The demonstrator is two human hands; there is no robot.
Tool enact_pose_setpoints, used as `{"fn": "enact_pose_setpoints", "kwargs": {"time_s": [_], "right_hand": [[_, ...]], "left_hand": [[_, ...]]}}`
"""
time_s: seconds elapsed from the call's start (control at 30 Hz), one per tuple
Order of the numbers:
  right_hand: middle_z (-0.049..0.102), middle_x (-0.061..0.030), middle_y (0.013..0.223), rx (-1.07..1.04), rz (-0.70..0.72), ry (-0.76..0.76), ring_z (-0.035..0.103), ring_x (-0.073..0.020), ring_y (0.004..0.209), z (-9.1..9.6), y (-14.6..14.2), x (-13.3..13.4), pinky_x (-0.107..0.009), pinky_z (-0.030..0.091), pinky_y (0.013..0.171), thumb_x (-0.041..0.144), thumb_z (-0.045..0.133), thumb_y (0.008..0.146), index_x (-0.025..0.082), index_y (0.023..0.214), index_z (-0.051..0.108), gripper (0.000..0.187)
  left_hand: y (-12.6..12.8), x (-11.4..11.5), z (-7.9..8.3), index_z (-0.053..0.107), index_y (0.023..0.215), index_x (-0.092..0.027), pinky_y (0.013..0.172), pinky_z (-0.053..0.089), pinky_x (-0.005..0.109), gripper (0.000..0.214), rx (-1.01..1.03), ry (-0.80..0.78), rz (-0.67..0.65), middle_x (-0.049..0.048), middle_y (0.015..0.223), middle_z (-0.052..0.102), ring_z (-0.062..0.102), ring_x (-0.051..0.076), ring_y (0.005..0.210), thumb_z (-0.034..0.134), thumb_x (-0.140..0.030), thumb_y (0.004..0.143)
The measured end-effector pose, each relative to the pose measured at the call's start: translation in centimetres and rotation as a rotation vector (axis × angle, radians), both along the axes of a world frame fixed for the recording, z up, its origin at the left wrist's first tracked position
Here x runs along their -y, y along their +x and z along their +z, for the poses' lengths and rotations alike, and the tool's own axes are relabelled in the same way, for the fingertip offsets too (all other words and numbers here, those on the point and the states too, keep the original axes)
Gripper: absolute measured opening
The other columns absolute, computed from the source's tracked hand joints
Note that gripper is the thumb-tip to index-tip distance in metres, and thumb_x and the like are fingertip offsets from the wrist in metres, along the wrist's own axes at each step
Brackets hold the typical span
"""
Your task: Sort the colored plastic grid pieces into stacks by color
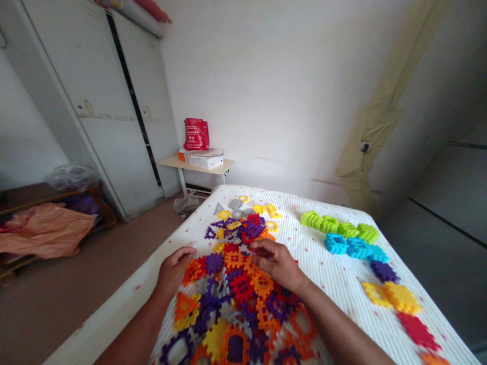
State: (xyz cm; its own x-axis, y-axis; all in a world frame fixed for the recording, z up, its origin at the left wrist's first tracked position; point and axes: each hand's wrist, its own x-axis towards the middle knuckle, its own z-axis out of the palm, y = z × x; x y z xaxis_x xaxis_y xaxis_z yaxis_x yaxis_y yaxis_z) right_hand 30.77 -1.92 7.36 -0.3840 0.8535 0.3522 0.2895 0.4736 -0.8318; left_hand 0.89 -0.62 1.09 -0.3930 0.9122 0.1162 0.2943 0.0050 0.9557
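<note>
A spread pile of interlocking plastic building tiles in orange, purple, red, yellow and grey covers the middle of the bed. At its left edge is my left hand, fingers loosely bent and apart, near an orange tile and a purple tile. My right hand hovers over the pile's right side, its curved fingers parted above orange tiles. Neither hand visibly holds a tile. Whether the right fingertips touch the tiles is hard to tell.
Sorted stacks line the bed's right side: lime green tiles, light blue tiles, dark purple tiles, yellow tiles and red tiles. A small table with a red bag and white box stands beyond.
</note>
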Motion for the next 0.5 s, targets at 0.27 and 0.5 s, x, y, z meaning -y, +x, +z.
{"fn": "enact_pose_setpoints", "kwargs": {"time_s": [0.27, 0.5], "right_hand": [[0.068, -0.0051, 0.076, 0.001, -0.508, 0.024, 0.060, -0.0159, 0.064, -4.7, 8.2, -1.7, -0.027, 0.049, 0.060, 0.039, 0.052, 0.074, 0.018, 0.082, 0.066, 0.026], [0.069, -0.0046, 0.077, 0.139, -0.662, -0.104, 0.061, -0.0182, 0.067, -6.3, 12.3, 0.0, -0.030, 0.048, 0.065, 0.041, 0.051, 0.070, 0.018, 0.081, 0.066, 0.030]], "left_hand": [[0.0, 0.1, 0.1, 0.067, 0.071, -0.019, 0.087, 0.044, 0.036, 0.028, 0.007, 0.014, -0.007, 0.0064, 0.086, 0.071, 0.062, 0.025, 0.089, 0.056, -0.040, 0.057], [-0.2, 0.4, 0.3, 0.065, 0.075, -0.017, 0.077, 0.047, 0.032, 0.028, 0.085, 0.045, 0.051, 0.0060, 0.082, 0.070, 0.062, 0.022, 0.082, 0.058, -0.037, 0.057]]}}
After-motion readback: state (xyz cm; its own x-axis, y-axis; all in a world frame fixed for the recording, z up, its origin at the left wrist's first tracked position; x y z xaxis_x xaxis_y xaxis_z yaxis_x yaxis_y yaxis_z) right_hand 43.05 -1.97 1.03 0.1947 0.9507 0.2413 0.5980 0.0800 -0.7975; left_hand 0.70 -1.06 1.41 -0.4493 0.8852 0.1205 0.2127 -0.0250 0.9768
